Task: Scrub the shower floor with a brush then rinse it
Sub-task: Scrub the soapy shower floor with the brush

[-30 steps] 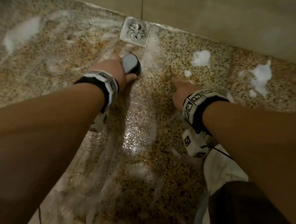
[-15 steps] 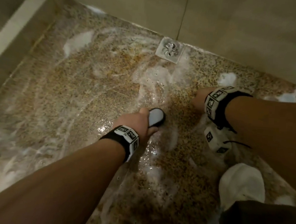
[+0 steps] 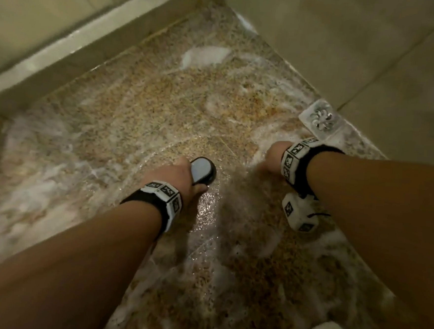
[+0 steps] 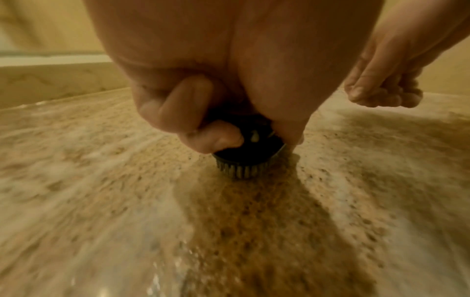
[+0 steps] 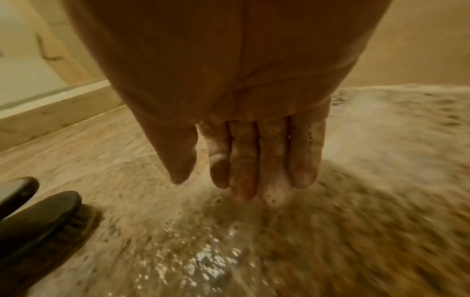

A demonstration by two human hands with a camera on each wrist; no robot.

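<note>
brush point(image 3: 202, 170) moved left, in left hand point(image 3: 177, 177)

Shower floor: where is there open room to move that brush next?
Open floor lies between the left hand and the raised curb. Crowded on the right: the right hand, the drain and the wall.

The left hand point(image 4: 203, 100) grips a dark brush point(image 4: 250, 158) from above, curled fingers point(image 4: 211, 138) wrapped over one side of its round body and the thumb down the other. Below the grip, the pale bristles press into the wet, speckled shower floor point(image 4: 127, 201). Foamy white streaks lie to either side of the grip, with a darker brown strip running from beneath it toward the camera. Beyond and to one side, the right hand point(image 4: 381, 80) hangs with fingers loosely bent, apart from the brush.
</note>
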